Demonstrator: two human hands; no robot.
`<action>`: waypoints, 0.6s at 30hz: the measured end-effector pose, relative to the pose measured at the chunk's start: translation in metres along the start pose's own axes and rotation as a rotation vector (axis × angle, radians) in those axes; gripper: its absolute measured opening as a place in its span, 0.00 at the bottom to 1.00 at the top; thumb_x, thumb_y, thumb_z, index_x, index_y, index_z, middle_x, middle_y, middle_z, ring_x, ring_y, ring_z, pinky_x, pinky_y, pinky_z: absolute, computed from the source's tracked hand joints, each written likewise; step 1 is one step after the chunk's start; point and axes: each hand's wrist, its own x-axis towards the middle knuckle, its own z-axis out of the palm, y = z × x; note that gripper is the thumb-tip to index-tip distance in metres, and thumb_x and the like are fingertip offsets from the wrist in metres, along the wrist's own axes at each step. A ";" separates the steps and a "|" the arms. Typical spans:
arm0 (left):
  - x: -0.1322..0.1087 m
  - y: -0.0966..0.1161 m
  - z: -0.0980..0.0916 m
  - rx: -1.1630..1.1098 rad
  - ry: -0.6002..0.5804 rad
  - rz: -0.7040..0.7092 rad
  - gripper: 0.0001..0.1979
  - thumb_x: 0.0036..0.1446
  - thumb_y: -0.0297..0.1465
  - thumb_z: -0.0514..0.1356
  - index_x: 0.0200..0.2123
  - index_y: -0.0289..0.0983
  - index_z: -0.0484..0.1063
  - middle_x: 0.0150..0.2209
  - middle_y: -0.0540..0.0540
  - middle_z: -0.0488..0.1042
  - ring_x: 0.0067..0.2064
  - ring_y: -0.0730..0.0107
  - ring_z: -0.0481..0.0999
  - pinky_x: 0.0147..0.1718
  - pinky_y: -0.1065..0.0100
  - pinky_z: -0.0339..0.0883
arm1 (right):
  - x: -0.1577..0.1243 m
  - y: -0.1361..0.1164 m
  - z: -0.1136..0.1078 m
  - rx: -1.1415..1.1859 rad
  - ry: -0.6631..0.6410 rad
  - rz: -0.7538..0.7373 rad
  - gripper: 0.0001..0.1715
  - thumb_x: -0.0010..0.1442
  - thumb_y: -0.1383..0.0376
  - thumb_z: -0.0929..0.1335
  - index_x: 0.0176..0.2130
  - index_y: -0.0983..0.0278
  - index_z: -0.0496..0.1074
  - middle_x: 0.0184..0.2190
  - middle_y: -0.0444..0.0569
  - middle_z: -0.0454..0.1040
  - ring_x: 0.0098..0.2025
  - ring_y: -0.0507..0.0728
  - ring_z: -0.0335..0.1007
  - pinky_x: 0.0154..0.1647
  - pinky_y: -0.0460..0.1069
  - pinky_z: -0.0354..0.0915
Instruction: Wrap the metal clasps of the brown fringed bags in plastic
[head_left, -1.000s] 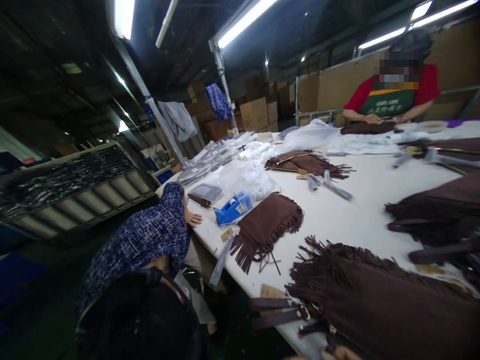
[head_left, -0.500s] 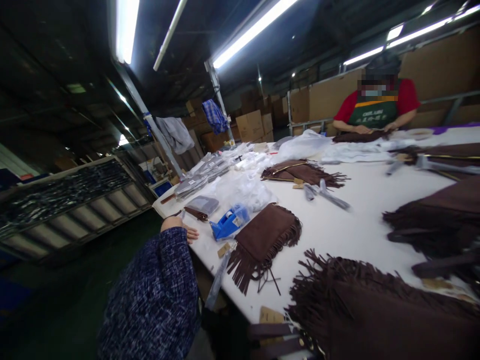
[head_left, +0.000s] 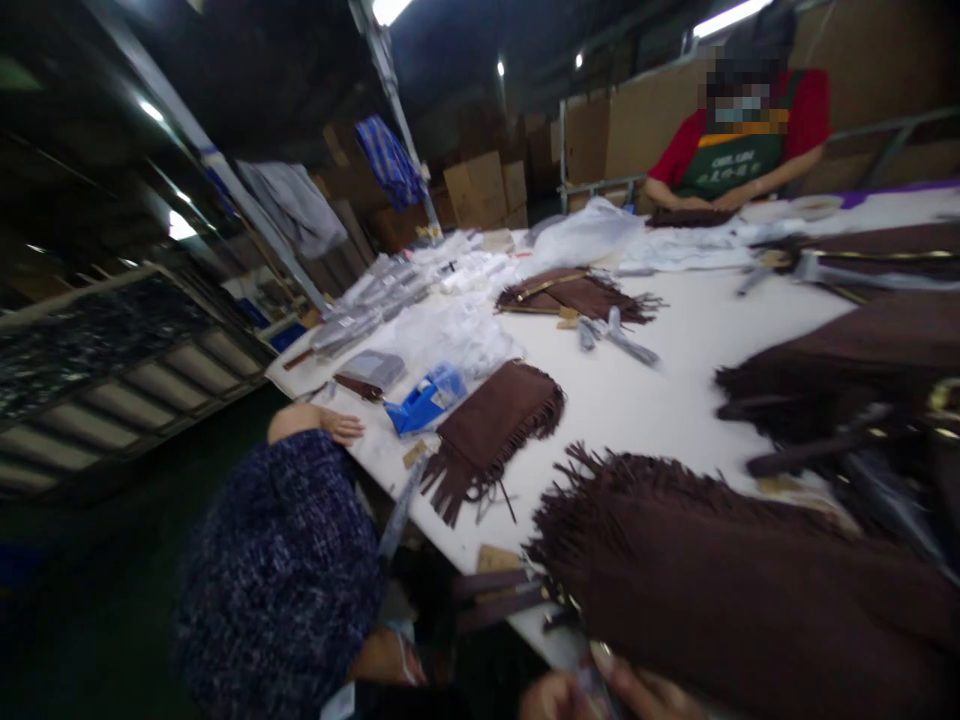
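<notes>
At the bottom edge of the head view are my two hands, partly cut off. My left hand (head_left: 555, 697) is curled beside a strap in grey plastic wrap (head_left: 592, 688). From the other side, my right hand (head_left: 649, 692) closes on the same strap, its thumb near a small brass fitting. The strap lies at the near edge of a large dark brown fringed bag (head_left: 720, 570). A tan paper tag (head_left: 499, 560) and bare brown straps (head_left: 495, 598) stick out beside it. Blur hides the exact finger contact.
A neighbour's tweed sleeve (head_left: 277, 560) and hand (head_left: 341, 428) rest at the table edge, left. A smaller fringed bag (head_left: 495, 415), a blue tape dispenser (head_left: 427, 398), plastic bags (head_left: 465, 340) and more brown bags (head_left: 847, 370) cover the table. Opposite sits a co-worker in a green apron (head_left: 716, 165).
My view has tipped downward and shifted right, so the table contents appear higher and further left. My two hands have come into view at the bottom, at the large bag's strap.
</notes>
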 end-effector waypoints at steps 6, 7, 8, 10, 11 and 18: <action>-0.064 -0.101 0.047 0.011 0.037 -0.148 0.24 0.48 0.44 0.67 0.42 0.31 0.75 0.29 0.41 0.78 0.30 0.64 0.76 0.34 0.66 0.68 | -0.040 0.025 -0.020 0.066 -0.001 -0.101 0.30 0.50 0.41 0.69 0.34 0.66 0.72 0.14 0.39 0.63 0.15 0.47 0.53 0.16 0.44 0.55; -0.064 -0.102 0.046 0.018 0.043 -0.145 0.26 0.49 0.43 0.66 0.47 0.32 0.73 0.31 0.41 0.78 0.30 0.65 0.76 0.34 0.66 0.68 | -0.042 0.026 -0.021 0.058 0.009 -0.128 0.30 0.49 0.42 0.70 0.37 0.66 0.72 0.17 0.41 0.66 0.15 0.46 0.53 0.15 0.43 0.52; -0.061 -0.101 0.043 0.022 0.047 -0.143 0.28 0.50 0.43 0.65 0.51 0.33 0.71 0.32 0.41 0.78 0.30 0.65 0.77 0.33 0.67 0.68 | -0.043 0.027 -0.020 0.052 0.009 -0.146 0.30 0.49 0.43 0.70 0.37 0.66 0.71 0.19 0.42 0.69 0.15 0.46 0.53 0.15 0.42 0.49; -0.054 -0.098 0.038 0.043 0.046 -0.138 0.30 0.50 0.43 0.65 0.54 0.36 0.68 0.34 0.42 0.79 0.30 0.66 0.77 0.32 0.68 0.67 | -0.044 0.028 -0.017 0.053 0.001 -0.168 0.29 0.50 0.44 0.70 0.35 0.67 0.71 0.20 0.44 0.70 0.16 0.46 0.53 0.15 0.42 0.47; -0.051 -0.097 0.036 0.069 0.047 -0.133 0.30 0.50 0.44 0.65 0.54 0.36 0.68 0.34 0.42 0.79 0.30 0.67 0.76 0.31 0.69 0.66 | -0.043 0.029 -0.015 0.064 0.003 -0.173 0.28 0.49 0.44 0.71 0.33 0.67 0.71 0.19 0.44 0.70 0.16 0.45 0.53 0.15 0.42 0.47; -0.041 -0.095 0.029 0.267 -0.034 -0.111 0.24 0.50 0.46 0.63 0.45 0.37 0.71 0.25 0.47 0.76 0.23 0.73 0.70 0.20 0.75 0.53 | -0.032 0.028 -0.008 0.207 0.012 -0.080 0.28 0.39 0.46 0.75 0.27 0.66 0.69 0.16 0.41 0.67 0.15 0.45 0.52 0.15 0.41 0.46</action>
